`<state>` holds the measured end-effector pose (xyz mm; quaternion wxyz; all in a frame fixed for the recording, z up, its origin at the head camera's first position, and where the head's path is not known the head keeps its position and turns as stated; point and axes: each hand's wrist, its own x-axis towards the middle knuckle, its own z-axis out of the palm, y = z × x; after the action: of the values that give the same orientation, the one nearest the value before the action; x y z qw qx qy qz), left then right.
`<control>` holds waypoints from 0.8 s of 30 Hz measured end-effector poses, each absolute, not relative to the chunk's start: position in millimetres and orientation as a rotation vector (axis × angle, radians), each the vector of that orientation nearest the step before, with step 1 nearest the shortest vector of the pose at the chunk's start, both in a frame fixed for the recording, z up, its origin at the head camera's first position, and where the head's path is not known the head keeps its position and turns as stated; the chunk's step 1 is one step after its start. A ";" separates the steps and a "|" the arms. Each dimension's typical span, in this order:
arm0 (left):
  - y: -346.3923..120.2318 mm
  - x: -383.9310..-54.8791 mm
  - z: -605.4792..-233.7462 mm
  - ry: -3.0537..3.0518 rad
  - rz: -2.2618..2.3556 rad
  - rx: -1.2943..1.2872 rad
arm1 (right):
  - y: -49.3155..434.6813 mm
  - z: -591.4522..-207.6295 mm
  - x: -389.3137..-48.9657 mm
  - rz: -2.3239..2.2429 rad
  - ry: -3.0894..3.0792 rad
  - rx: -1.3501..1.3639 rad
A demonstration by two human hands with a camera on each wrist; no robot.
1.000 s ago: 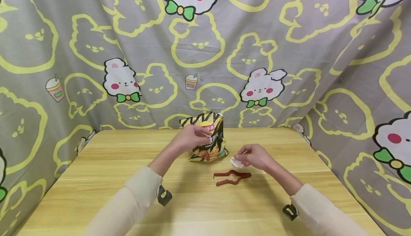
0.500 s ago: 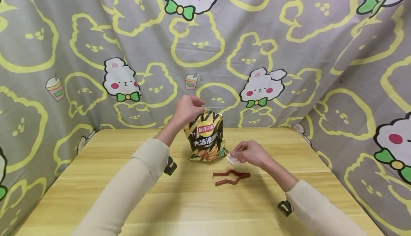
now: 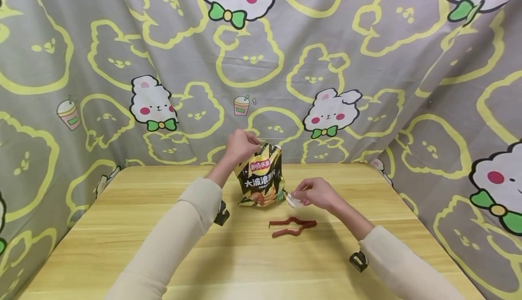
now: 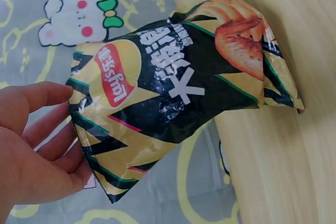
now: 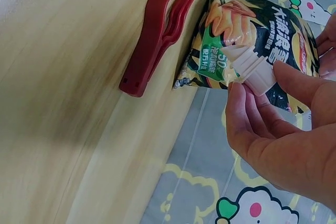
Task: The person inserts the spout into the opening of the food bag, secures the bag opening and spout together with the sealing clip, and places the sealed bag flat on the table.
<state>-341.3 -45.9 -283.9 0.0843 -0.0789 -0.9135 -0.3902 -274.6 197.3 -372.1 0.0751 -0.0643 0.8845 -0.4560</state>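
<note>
A black-and-gold Lay's chip bag (image 3: 261, 180) stands upright at the back middle of the table. My left hand (image 3: 241, 146) pinches its upper edge near the left corner. In the left wrist view the thumb side touches the front of the bag (image 4: 157, 87), and the other fingers pass behind the edge. To the right of the bag, my right hand (image 3: 317, 192) pinches a small white ribbed plastic piece (image 5: 251, 69) between thumb and fingertips. Below that hand lies a red two-armed hinged tool (image 3: 292, 226), like tongs, its arms spread.
The wooden table (image 3: 261, 263) ends at a grey curtain (image 3: 195, 64) with rabbit prints behind the bag. The curtain also hangs along both sides. A black wrist mount (image 3: 221, 214) sits below the left sleeve, another under the right.
My left hand has risen from in front of the bag to its top edge and taken hold there. The right hand has shifted slightly left towards the bag with the white piece.
</note>
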 end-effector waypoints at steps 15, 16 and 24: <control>-52.2 -323.2 -287.0 -2.725 -1.116 -0.353 | 198.1 -302.7 -298.6 -1.285 2.802 -0.313; -52.2 -321.4 -286.5 -2.729 -1.106 -0.374 | 197.2 -296.9 -299.9 -1.272 2.813 -0.316; -53.0 -313.2 -285.7 -2.723 -1.062 -0.463 | 187.0 -261.8 -305.9 -1.174 2.939 -0.340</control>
<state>-313.2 -53.0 -285.7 0.0912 -0.1559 -0.9164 -0.3573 -305.9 187.0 -261.8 -0.0205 -0.1068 0.9231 -0.3688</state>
